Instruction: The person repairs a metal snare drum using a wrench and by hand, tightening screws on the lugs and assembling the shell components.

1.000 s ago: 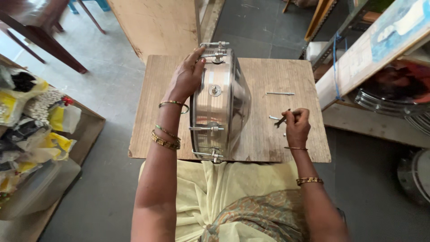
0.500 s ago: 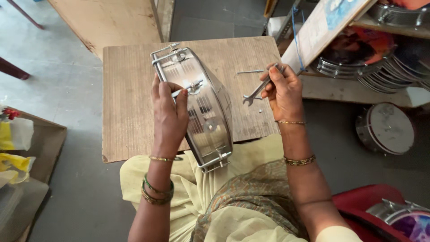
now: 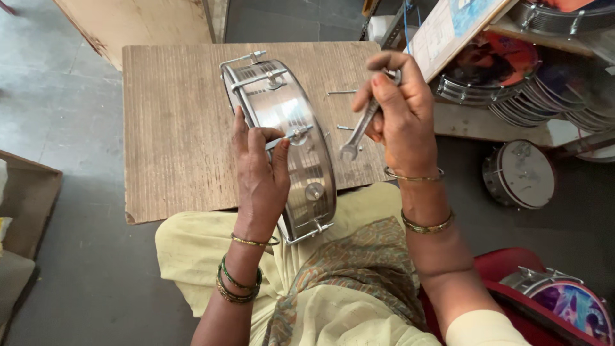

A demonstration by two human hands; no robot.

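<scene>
A shiny metal drum shell (image 3: pixel 288 122) stands on its edge on a wooden board (image 3: pixel 179 115), leaning toward my lap. My left hand (image 3: pixel 259 173) rests on the shell's rim, and its thumb and fingers pinch a small tension rod fitting on the side. My right hand (image 3: pixel 397 112) is raised just right of the shell and grips a metal spanner (image 3: pixel 360 128), with the open jaw pointing down. Two loose metal rods (image 3: pixel 343 93) lie on the board behind the spanner.
Stacked metal drum hoops and shells (image 3: pixel 512 90) fill a low shelf at the right. A finished small drum (image 3: pixel 519 173) lies on the floor below it. A red tub with another drum (image 3: pixel 564 301) sits at lower right. A cardboard box (image 3: pixel 25 205) is at the left edge.
My right hand lifted the spanner off the board and brought it toward the shell. My left hand moved from the shell's upper rim down its side to the rod fitting. The view shifted left.
</scene>
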